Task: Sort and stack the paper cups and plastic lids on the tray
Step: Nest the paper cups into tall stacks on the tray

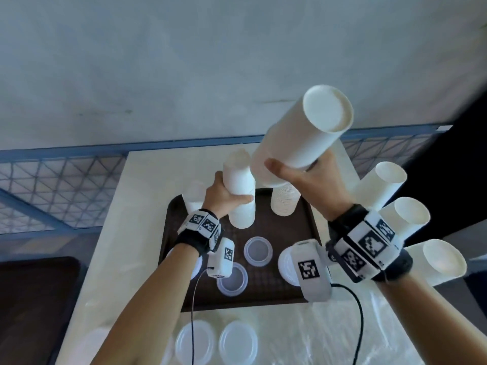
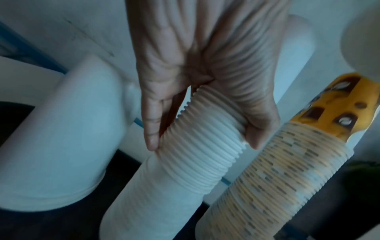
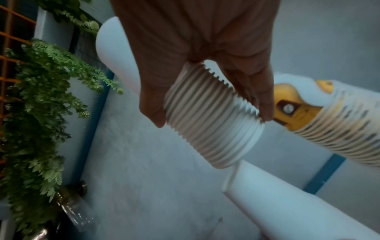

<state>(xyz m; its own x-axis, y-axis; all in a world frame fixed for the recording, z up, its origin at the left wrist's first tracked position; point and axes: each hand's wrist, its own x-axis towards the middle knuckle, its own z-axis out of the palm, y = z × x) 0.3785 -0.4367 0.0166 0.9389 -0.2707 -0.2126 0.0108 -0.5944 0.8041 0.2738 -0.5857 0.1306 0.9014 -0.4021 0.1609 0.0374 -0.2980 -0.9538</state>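
My left hand [image 1: 224, 197] grips a tall white cup stack [image 1: 240, 206] that stands upright at the back of the brown tray [image 1: 303, 293]. In the left wrist view my left hand [image 2: 202, 143] wraps the ribbed rims of that cup stack [image 2: 168, 186]. My right hand [image 1: 300, 175] holds a second white cup stack [image 1: 303, 135] tilted in the air above the tray's back edge, base towards me. My right hand [image 3: 211, 118] pinches its rims [image 3: 207, 129]. Two clear lids [image 1: 258, 251] and a white lid [image 1: 287, 264] lie on the tray.
A yellow-printed cup stack [image 1: 286, 202] stands on the tray just right of the left hand, and another white stack [image 1: 193, 198] stands behind at left. Three cup stacks [image 1: 405, 219] lean at the table's right edge. Loose lids [image 1: 195, 341] lie on the table in front of the tray.
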